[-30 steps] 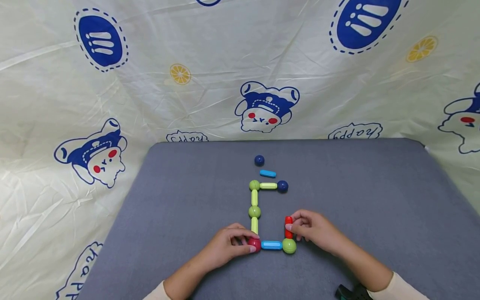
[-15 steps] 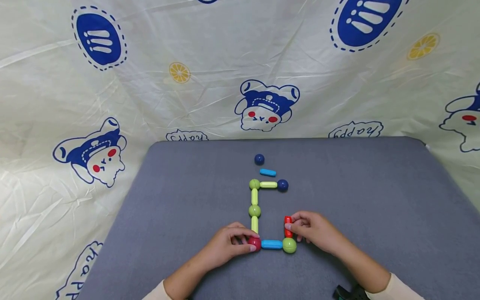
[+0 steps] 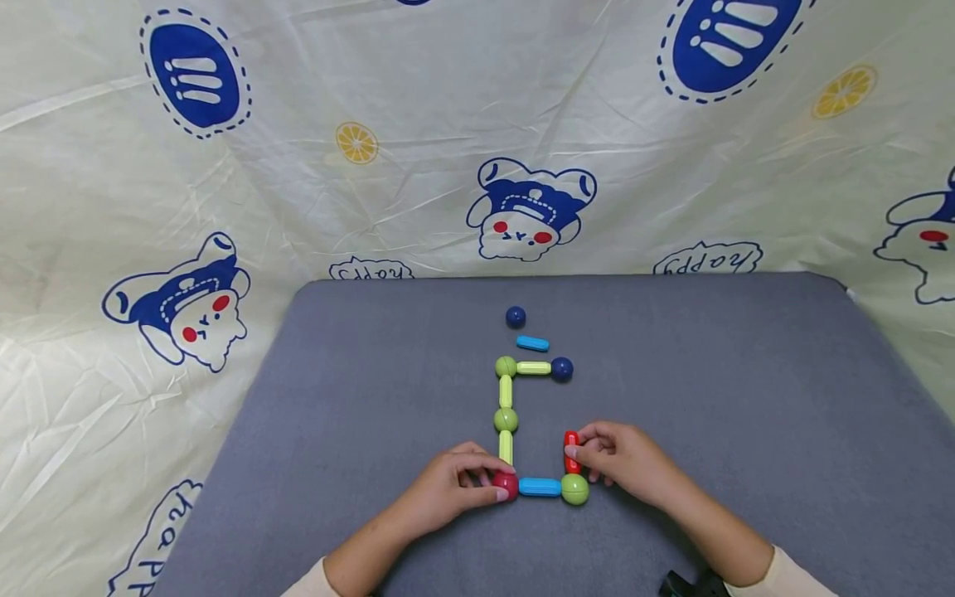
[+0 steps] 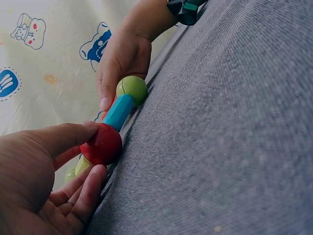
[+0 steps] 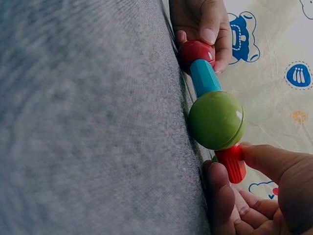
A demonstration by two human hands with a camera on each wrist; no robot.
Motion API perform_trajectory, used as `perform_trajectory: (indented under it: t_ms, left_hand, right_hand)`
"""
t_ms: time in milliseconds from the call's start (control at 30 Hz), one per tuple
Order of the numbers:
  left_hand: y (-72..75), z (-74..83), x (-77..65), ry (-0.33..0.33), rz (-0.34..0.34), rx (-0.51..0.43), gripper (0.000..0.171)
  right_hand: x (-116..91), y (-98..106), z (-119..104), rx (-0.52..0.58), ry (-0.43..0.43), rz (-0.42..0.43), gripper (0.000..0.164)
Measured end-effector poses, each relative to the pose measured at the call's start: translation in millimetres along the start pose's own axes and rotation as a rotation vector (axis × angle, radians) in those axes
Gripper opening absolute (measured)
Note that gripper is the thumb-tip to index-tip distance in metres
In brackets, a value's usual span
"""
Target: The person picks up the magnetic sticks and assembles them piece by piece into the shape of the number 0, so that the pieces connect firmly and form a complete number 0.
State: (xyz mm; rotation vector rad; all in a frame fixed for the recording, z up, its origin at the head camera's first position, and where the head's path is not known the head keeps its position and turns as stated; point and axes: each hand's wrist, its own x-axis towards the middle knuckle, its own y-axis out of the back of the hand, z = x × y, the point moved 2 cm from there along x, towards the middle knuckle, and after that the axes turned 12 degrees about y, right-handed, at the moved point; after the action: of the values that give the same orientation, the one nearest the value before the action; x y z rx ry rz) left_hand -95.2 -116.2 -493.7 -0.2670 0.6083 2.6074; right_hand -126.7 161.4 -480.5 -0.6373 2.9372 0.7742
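Between thumb and fingers, my left hand (image 3: 464,485) pinches a red ball (image 4: 103,145) at the near left corner of a chain of balls and rods. From that ball a blue rod (image 3: 540,487) runs right to a green ball (image 5: 216,120). My right hand (image 3: 622,458) pinches a red rod (image 5: 232,164), whose near end meets this green ball. Going away from the red ball, yellow-green rods (image 3: 506,391) link a middle green ball (image 3: 506,419) and a far green ball (image 3: 506,366). One more yellow-green rod (image 3: 533,368) leads right to a dark blue ball (image 3: 562,369).
Beyond the chain, a loose blue rod (image 3: 533,343) and a loose dark blue ball (image 3: 516,317) lie on the grey cloth-covered table (image 3: 373,373). A printed white sheet (image 3: 418,207) hangs behind. By the right sleeve is a black device (image 3: 690,584).
The far end of the red rod has shifted very slightly left in my right hand. My left hand stays on the red ball, and the loose pieces lie as before.
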Motion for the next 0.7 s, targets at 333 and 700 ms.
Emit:
perform_trajectory:
  t_ms: [333,700]
  left_hand:
    - [0.1,1.3,-1.3,0.016,-0.002,-0.006,0.023]
    - [-0.2,1.5,-1.6,-0.006,0.000,-0.003,0.025]
  right_hand:
    - [-2.0,-0.8,-0.1,0.053,0.009,-0.017,0.035]
    - [-7.1,2.3,0.2,0.143,0.047,-0.071,0.052]
